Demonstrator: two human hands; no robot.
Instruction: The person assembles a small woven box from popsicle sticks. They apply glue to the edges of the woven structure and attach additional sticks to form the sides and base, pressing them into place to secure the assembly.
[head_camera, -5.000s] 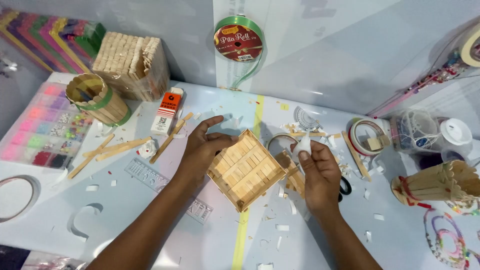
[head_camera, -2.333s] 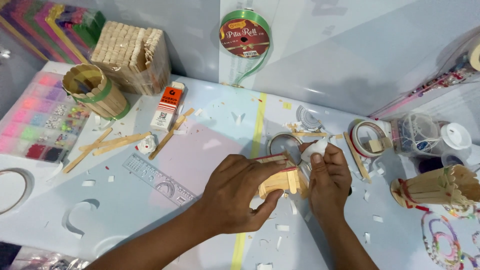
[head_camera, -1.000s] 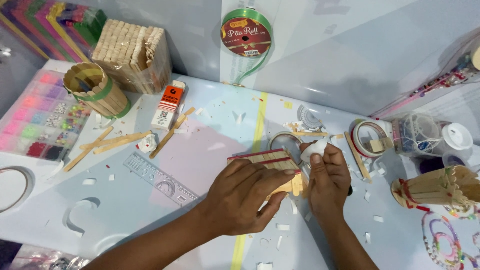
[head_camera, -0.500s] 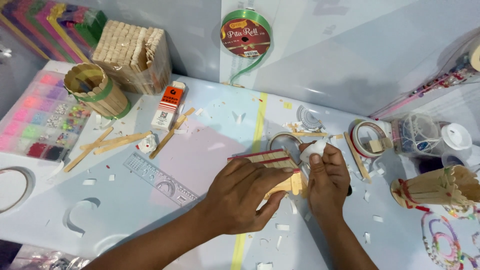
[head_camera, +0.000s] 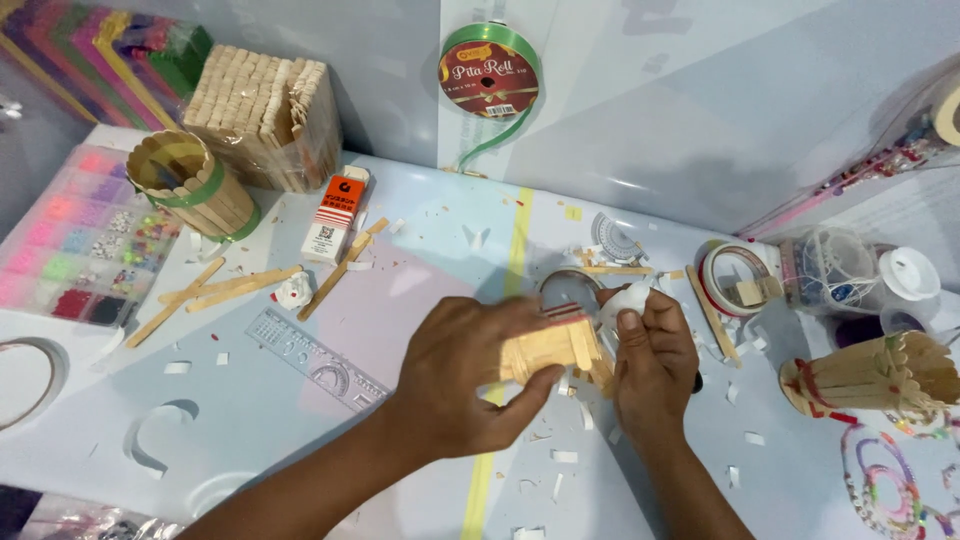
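From the head view, looking down on a pale blue craft table (head_camera: 400, 420), the person's left hand (head_camera: 470, 375) sits at the centre of the frame, fingers curled around a small box built of ice-cream sticks (head_camera: 555, 345), gripping it from the left and below so that it stands tilted just above the tabletop. The right hand (head_camera: 655, 360) is immediately to the right of it, fingers closed around a small white object (head_camera: 628, 298) pinched at the thumb and fingertips, touching or nearly touching the box's upper right corner; I cannot tell which. Behind the hands lies a tape ring (head_camera: 570, 288). In the upper left stand a round stick cup with a green band (head_camera: 190, 185) and a larger block of stacked sticks (head_camera: 265, 115); an orange-and-white glue tube (head_camera: 335, 212) and loose sticks (head_camera: 225, 290) lie below them, with a clear ruler (head_camera: 315, 360) nearer the left forearm. A green ribbon roll (head_camera: 490, 70) hangs on the wall at the top centre. At the right edge rests a bundle of sticks tied in red (head_camera: 870, 372).
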